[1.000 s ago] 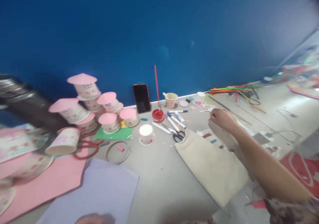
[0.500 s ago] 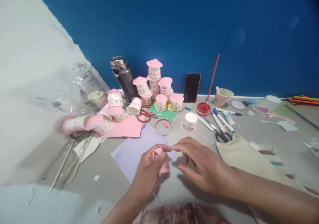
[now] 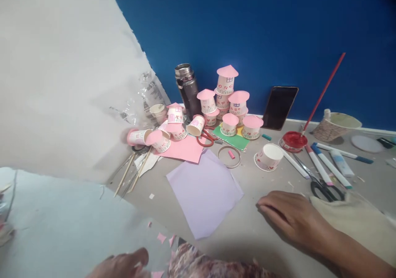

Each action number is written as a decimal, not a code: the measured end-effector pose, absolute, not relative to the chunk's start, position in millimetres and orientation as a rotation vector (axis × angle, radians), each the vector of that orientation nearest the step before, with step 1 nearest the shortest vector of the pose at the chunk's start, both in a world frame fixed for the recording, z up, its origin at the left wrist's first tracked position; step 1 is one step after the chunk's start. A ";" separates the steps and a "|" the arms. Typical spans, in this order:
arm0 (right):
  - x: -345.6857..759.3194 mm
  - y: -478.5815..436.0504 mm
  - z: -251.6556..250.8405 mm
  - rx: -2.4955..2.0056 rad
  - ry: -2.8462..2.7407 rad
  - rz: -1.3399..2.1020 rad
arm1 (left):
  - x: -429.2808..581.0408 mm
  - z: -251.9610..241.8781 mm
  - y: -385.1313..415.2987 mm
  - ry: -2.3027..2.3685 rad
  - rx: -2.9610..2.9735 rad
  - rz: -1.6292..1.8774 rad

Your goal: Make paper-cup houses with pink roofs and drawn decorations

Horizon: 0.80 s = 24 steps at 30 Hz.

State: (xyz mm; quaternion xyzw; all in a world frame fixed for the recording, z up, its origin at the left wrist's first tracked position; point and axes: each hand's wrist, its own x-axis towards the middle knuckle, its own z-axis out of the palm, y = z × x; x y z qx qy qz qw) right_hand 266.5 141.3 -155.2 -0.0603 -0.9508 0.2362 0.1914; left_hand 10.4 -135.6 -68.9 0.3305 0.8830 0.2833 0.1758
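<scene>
My right hand point(image 3: 287, 216) rests on the grey table at the lower right, its fingers curled together; whatever they may hold is hidden. At the bottom left edge, past the table's front edge, my left hand point(image 3: 123, 263) is partly cut off and blurred, with its grip unclear. Between the hands lies a lavender paper sheet point(image 3: 206, 195). A paper cup point(image 3: 269, 157) stands beyond my right hand. Farther back are stacked paper cups point(image 3: 225, 84) with pink cone roofs. A pink sheet point(image 3: 185, 149) lies left of centre.
A dark bottle point(image 3: 188, 92) and a phone point(image 3: 280, 107) stand near the blue wall. Black-handled scissors point(image 3: 326, 189), markers point(image 3: 320, 165) and a red paint pot point(image 3: 293, 141) are at the right. Wooden sticks point(image 3: 125, 174) lie left; pink scraps point(image 3: 161, 238) are near the front.
My left hand has moved down and left, off the lavender sheet; the folded pink paper it held is no longer visible. My right hand has closed its fingers. The view has shifted left.
</scene>
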 end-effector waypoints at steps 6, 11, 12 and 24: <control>264.7 150.9 -159.1 -0.209 -2.585 0.570 | -20.7 -69.1 -122.9 2.674 1.320 0.430; 261.6 154.2 -163.8 -0.282 -2.699 0.565 | -65.0 -97.8 -56.2 2.801 1.832 0.023; 262.1 155.3 -164.3 -0.294 -2.717 0.573 | -72.8 -104.1 -42.6 2.792 1.898 -0.061; 260.1 160.7 -166.4 -0.584 -2.718 0.714 | -129.8 -98.7 -14.8 2.709 2.212 -0.061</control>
